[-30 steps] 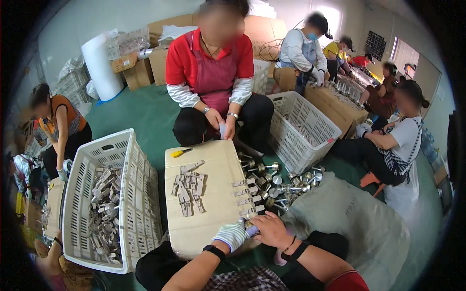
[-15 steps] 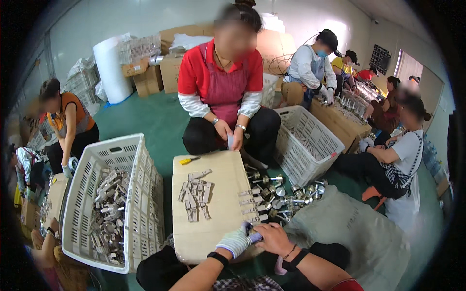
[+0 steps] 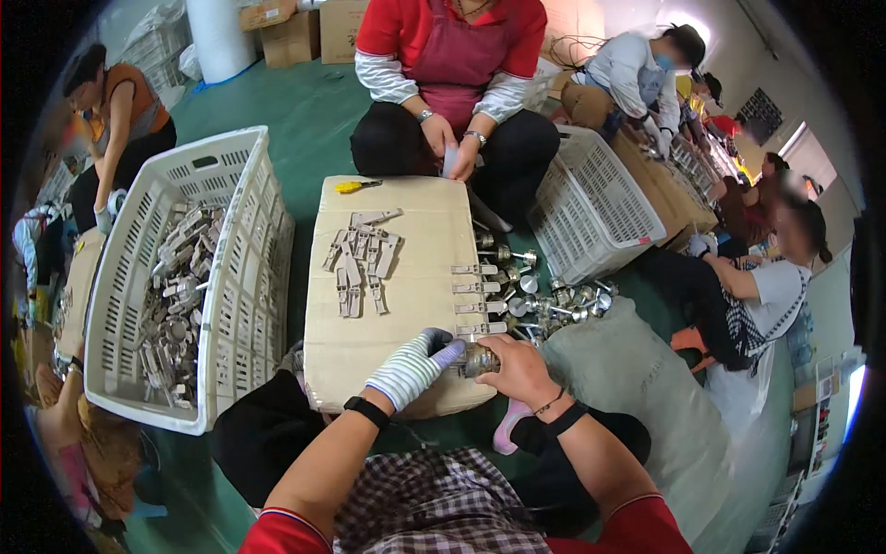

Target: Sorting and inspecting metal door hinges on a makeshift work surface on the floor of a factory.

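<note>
Over the near right edge of a cardboard-topped work surface (image 3: 378, 365), my two hands meet on a round metal part (image 3: 478, 359). My left hand (image 3: 413, 369), in a striped white glove with dark fingertips, closes on its left side. Bare, my right hand (image 3: 520, 371) grips its right side between thumb and fingers. Just beyond, several flat grey metal lever pieces (image 3: 479, 307) lie in a row along the surface's right edge. Farther left is a loose heap of similar lever pieces (image 3: 365, 254). My fingers hide part of the metal part.
A white crate (image 3: 245, 314) of metal pieces stands left. Round metal parts with stems (image 3: 577, 300) heap up right, beside a big pale sack (image 3: 637, 383). A yellow cutter (image 3: 358, 186) lies at the far edge. Opposite sits a person (image 3: 452, 65); another white crate (image 3: 600, 208) stands beside them.
The view has tilted down, so the work surface sits higher in the picture and more of my arms shows. Both hands stay together on the metal part, which now shows more between them.
</note>
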Available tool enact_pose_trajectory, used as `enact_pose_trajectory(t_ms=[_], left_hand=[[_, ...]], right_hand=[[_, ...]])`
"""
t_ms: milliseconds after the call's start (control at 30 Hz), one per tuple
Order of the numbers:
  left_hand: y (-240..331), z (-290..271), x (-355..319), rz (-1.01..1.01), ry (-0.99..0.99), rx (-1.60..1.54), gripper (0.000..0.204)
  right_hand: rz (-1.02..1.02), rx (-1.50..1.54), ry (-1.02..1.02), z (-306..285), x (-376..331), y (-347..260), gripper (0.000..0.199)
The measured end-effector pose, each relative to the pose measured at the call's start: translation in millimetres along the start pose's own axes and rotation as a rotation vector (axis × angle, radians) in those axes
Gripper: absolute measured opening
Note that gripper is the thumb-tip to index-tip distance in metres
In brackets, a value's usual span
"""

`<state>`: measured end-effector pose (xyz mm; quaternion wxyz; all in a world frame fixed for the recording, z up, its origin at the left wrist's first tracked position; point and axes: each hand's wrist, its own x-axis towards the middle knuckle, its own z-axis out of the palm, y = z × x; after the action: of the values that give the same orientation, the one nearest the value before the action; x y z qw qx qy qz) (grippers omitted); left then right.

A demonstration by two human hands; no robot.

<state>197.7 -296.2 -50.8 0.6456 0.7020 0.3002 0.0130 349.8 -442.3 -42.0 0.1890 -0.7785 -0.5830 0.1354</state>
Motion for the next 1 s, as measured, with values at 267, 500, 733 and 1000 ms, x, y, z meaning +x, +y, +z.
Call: enact_pose_trajectory(t_ms=[267, 500, 733, 1000], left_hand=[[-26, 0, -2, 0.085, 0.172, 0.093, 0.03], [-16, -2, -11, 0.4, 0.097, 0.664, 0.028], [-28, 3, 7, 0.366, 0.109, 0.776, 0.023], [-26, -3, 16, 0.287, 0.088, 0.748, 0.019]], right_hand=[[-0.025, 0.082, -0.014, -2, 10, 4, 0.055], [0.034, 0.044, -0.178, -8, 23, 15, 0.055], [-0.013, -0.01, -0.222, -16, 40, 13, 0.054], [0.035, 0.02, -0.489, -22, 73, 18, 0.05]])
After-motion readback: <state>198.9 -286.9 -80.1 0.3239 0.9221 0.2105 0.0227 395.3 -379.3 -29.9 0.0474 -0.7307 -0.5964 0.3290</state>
